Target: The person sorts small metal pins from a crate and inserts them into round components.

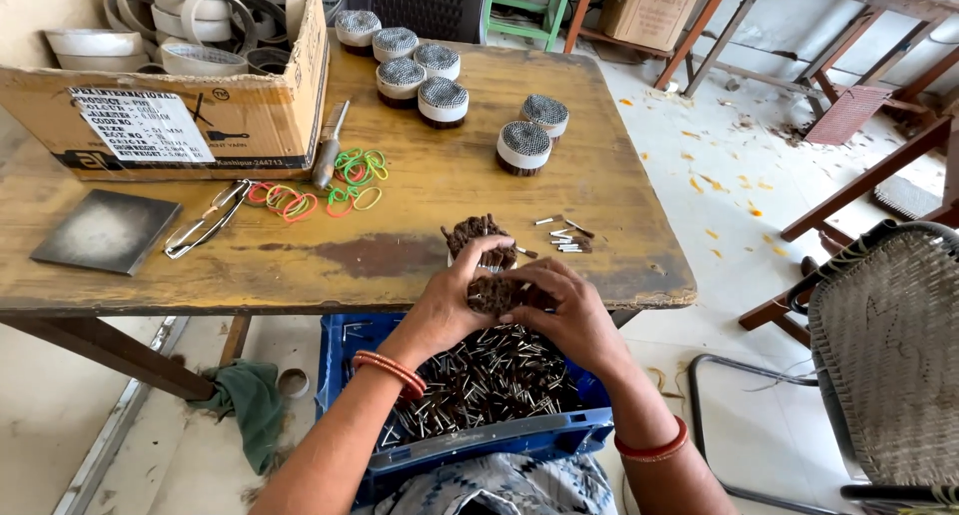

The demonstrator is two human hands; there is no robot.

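both hands work at the near edge of the desk (300, 265), above a blue crate (519, 440) filled with loose bristle tufts (489, 375). the left hand (450, 305) and the right hand (569, 310) are closed together around a dark bundle of tufts (499, 293). a second bundle (475, 235) lies on the desk just beyond the fingers. finished round bundles (524, 145) stand toward the far edge. coloured rubber bands (340, 190) lie near the cardboard box (170, 95) at the far left corner.
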